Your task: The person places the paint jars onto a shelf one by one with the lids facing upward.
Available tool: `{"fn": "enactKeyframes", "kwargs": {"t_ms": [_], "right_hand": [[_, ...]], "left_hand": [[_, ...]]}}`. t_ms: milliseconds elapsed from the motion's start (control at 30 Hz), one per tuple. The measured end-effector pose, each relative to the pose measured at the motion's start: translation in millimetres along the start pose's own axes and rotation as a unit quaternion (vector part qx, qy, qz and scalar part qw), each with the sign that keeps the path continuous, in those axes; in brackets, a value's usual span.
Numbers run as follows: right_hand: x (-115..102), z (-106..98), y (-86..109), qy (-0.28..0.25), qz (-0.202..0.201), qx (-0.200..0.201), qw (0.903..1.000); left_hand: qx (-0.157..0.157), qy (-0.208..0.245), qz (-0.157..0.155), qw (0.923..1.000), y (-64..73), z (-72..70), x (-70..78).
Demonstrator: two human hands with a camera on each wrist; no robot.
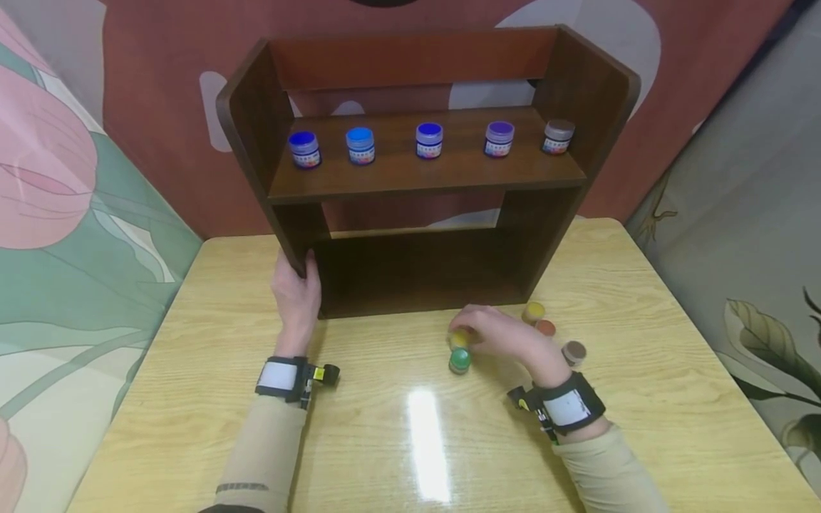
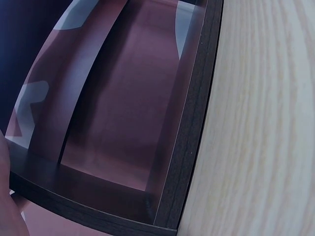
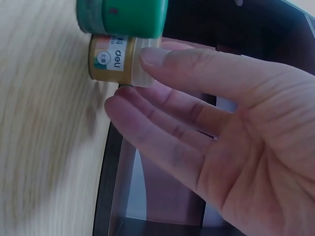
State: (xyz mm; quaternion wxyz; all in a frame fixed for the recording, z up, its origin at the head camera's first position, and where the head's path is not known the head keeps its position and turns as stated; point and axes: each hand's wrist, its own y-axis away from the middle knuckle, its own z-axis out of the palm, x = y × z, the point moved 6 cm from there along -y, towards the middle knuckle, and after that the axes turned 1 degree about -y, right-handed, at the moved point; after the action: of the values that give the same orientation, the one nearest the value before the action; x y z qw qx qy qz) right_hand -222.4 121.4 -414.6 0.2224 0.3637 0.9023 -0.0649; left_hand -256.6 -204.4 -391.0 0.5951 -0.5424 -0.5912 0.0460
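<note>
Head view had the yellow jar (image 3: 118, 60) at the fingertips of the right hand (image 1: 503, 335), just left of the palm and down at the table (image 1: 359, 427), so the right hand was nearer by far. Its long axis stood upright, lid up. Right grip: jar pinched near its top, thumb on one side, fingers partly hidden behind; remaining fingers stretched out loosely. Couldn't tell whether the base had left the wood.

Green jar (image 1: 459, 360) stood right beside the yellow one, on the person's side; contact between them unclear. That closeness looked like the tight spot, a knock being the likely risk. Bookshelf (image 1: 394, 174) rose on the far side, lower board's edge near the jar, upper board higher and farther off. By my read, any move shelfward called for away and up, with green left behind.

Left hand (image 1: 297, 296) was well apart, gripping the bookshelf's left side panel, thumb inside. Right of the working hand: second yellow jar (image 1: 533, 312), reddish jar (image 1: 545, 328), brown jar (image 1: 574, 353). Five more jars, one of them a light blue jar (image 1: 360, 146), stood spaced along the upper board.
</note>
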Motion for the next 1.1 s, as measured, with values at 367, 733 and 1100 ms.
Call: {"fn": "enactKeyframes", "kwargs": {"t_ms": [367,733,1100], "right_hand": [[0.3,5.8,-4.3,0.002,0.001,-0.020,0.9998],[0.3,5.5,-4.1,0.000,0.002,-0.012,0.9999],[8.1,-9.0,0.9,-0.018,0.017,0.036,0.9990]], "left_hand": [[-0.007,0.001,0.001,1.0000,-0.6,1.4,0.4],[0.004,0.000,-0.001,1.0000,0.0,0.8,-0.7],[0.007,-0.003,-0.003,1.0000,0.6,0.9,-2.2]]}}
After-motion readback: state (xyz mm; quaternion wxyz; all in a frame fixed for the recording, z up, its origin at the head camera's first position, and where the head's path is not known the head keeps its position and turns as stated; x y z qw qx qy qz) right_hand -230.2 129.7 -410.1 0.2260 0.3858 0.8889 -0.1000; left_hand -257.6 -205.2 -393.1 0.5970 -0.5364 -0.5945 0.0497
